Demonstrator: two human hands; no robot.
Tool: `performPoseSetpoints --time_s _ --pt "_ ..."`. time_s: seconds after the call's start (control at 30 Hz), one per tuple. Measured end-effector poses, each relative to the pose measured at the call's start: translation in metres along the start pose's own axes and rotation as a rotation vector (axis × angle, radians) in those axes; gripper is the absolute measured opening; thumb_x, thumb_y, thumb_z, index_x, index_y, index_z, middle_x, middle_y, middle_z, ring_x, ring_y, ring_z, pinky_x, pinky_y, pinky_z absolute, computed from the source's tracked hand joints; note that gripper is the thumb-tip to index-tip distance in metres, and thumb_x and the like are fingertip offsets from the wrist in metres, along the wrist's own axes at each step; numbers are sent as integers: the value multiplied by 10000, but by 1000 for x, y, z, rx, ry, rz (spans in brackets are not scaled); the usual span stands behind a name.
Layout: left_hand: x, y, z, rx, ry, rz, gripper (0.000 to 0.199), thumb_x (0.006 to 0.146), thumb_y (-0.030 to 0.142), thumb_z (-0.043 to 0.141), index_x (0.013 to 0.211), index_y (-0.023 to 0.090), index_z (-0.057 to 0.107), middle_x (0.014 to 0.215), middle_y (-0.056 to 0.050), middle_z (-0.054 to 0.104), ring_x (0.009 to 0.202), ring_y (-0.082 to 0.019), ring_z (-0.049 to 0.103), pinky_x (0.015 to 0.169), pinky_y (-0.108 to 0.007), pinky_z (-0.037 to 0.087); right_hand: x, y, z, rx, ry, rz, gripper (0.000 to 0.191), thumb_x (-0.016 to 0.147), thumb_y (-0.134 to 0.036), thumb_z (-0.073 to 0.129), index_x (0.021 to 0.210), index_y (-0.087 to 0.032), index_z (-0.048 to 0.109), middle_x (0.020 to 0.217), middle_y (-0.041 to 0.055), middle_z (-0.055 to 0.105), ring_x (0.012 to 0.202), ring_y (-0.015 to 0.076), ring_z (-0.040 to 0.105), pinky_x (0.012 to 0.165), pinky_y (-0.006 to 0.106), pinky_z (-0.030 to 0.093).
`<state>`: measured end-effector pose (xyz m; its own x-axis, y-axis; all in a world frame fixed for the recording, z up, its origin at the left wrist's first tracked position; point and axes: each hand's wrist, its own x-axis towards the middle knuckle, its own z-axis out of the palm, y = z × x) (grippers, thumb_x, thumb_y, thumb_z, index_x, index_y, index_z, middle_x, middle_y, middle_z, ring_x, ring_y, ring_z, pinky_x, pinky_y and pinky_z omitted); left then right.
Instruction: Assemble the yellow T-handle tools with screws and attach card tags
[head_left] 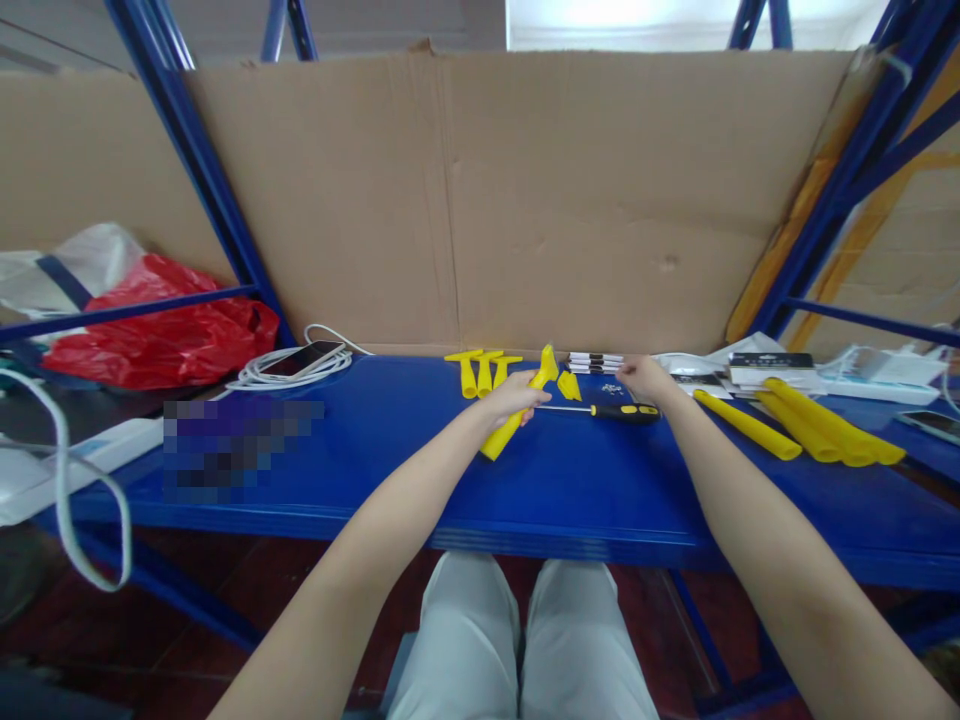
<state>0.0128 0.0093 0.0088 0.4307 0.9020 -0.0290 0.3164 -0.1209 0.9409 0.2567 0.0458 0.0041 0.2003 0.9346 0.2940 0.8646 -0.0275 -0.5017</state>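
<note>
My left hand [517, 397] is wrapped around a yellow tool [501, 438] with a tubular handle and an angled head pointing away from me. To its right, a screwdriver [626, 412] with a black and yellow handle lies on the blue table, its shaft toward that hand. My right hand [643, 376] is beyond the screwdriver handle, fingers bent together; what they hold, if anything, is too small to make out. Beside it are small silvery pieces [611, 388] and a stack of small black-and-white packs [595, 362]. Small flat yellow parts [569, 386] lie between the hands.
Three yellow T-shaped tools [484, 376] lie near the cardboard wall [562, 200]. Several yellow tubes [825, 430] and packets [772, 370] are at the right. Leftward sit a coiled white cable [289, 370], a red bag [172, 325] and a power strip [120, 450]. Blue posts flank the table.
</note>
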Motion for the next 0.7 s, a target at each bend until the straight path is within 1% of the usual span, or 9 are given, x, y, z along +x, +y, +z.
performPoseSetpoints --time_s 0.03,0.1,0.17,0.23,0.33,0.5,0.6,0.7 --pt "0 0 0 -75 -12 -13 199 813 56 504 968 179 512 488 103 382 314 -54 361 360 -181 285 2 6 0 -123 -14 -4 145 741 -110 576 664 -130 697 642 79 680 704 195 652 637 221 458" --pt "0 -1 2 -185 -22 -37 160 816 46 502 843 197 458 478 107 378 305 -42 347 355 -169 273 5 14 0 -265 -64 -2 170 730 -102 568 717 -130 736 692 91 705 732 206 669 662 228 470" --pt "0 -2 4 -253 -24 -60 195 824 48 503 776 207 401 473 108 384 299 -33 334 352 -159 269 5 16 0 -320 -109 8 199 731 -106 568 784 -126 759 761 110 725 743 212 681 672 234 484" --pt "1 -3 6 -299 -30 -84 229 828 45 500 746 212 365 469 109 388 295 -32 329 349 -157 264 5 15 1 -347 -126 9 210 737 -114 578 824 -122 768 819 124 735 770 221 689 685 237 494" --pt "2 -5 8 -345 -38 -114 241 827 37 488 740 214 349 466 110 395 292 -36 330 345 -161 260 3 13 2 -378 -141 -1 212 742 -110 589 843 -131 774 870 121 740 817 224 696 713 233 502" --pt "6 -9 10 -373 -48 -120 233 820 43 496 753 213 352 471 112 388 292 -35 321 348 -162 255 2 11 4 -398 -157 -21 187 749 -128 618 847 -131 776 942 131 735 921 238 687 781 234 503" --pt "7 -10 10 -392 -44 -145 219 811 53 519 824 214 370 487 121 383 298 -37 320 352 -167 248 2 11 5 -394 -164 -14 186 748 -135 624 856 -130 775 924 133 736 912 238 689 781 235 504" --pt "6 -10 11 -410 -37 -175 246 815 64 537 912 216 369 501 131 379 303 -35 323 361 -166 245 3 11 7 -418 -167 2 202 757 -132 603 874 -114 766 920 150 732 907 245 688 774 247 504"
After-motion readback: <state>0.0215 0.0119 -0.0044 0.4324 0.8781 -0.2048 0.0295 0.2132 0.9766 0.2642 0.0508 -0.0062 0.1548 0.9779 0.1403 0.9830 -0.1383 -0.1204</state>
